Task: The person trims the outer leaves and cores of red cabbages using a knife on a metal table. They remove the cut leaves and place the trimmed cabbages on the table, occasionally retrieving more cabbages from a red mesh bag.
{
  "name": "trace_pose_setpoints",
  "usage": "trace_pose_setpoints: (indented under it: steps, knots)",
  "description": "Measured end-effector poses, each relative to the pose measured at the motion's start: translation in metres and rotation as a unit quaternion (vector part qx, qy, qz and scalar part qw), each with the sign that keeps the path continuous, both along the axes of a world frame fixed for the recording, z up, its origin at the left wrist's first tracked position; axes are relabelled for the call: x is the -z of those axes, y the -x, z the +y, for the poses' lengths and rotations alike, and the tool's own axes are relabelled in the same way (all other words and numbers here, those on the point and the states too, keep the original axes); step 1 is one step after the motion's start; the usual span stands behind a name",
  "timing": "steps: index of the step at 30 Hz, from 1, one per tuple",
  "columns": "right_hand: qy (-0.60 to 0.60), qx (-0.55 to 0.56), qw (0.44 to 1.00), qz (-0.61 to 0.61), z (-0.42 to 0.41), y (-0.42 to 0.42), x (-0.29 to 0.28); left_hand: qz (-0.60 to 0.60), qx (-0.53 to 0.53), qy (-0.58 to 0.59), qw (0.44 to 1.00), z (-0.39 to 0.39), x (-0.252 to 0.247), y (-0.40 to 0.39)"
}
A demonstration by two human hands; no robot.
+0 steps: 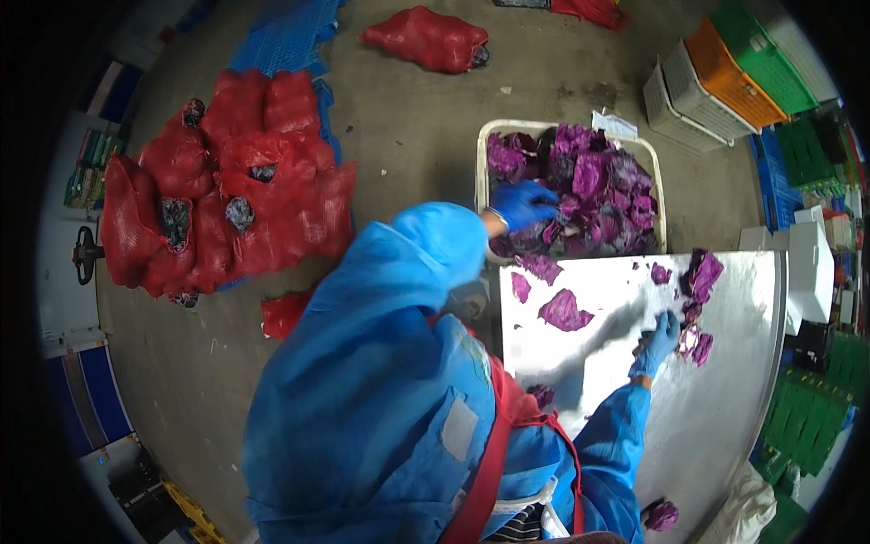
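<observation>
My left hand (523, 206), in a dark blue glove, reaches over a pale plastic crate (484, 163). Its fingers are apart above a heap of red cabbage leaves (598, 177), and I see nothing held in them. Over the metal table (720, 415) is my right hand (657, 345) in a light blue glove, fingers bent. Something dark shows beside its palm, mostly hidden, so I cannot tell whether it is gripped. Just right of those fingers lies a cabbage piece with a pale cut core (690, 338). Loose leaves (566, 311) are scattered on the tabletop.
Red mesh sacks of cabbages (272, 204) are piled on a blue pallet (282, 41) at left. Another sack (428, 39) lies on the floor. Stacked crates (734, 75) stand at upper right. A cabbage piece (660, 515) sits near my right sleeve.
</observation>
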State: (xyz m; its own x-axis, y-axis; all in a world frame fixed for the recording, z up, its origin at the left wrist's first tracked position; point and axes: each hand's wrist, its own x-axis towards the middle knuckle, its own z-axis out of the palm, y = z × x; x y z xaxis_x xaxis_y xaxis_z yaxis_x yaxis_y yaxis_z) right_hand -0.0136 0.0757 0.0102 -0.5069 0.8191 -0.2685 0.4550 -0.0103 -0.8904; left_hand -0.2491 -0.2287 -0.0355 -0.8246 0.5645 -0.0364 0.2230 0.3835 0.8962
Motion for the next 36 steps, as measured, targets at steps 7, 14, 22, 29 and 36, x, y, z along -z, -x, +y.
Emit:
trace_pose_setpoints:
  steps: [7,14,22,29,36]
  knots:
    - [-0.240,0.150,0.912,-0.297,0.003,-0.296,0.054,-0.184,-0.223,0.039,0.957,-0.195,0.009,-0.081]
    - [-0.115,0.178,0.852,-0.479,-0.070,-0.384,0.003,-0.231,-0.234,0.221,0.918,-0.313,0.034,-0.167]
    - [-0.211,0.080,0.950,-0.216,-0.082,-0.262,-0.011,-0.216,-0.157,0.187,0.945,-0.280,0.027,-0.088]
    - [-0.071,-0.135,0.988,-0.003,-0.168,0.066,-0.060,-0.458,-0.329,-0.212,0.798,-0.358,0.102,0.042]
    - [0.228,-0.299,0.926,-0.027,-0.322,0.366,0.016,-0.462,-0.484,-0.364,0.649,-0.515,0.058,0.219]
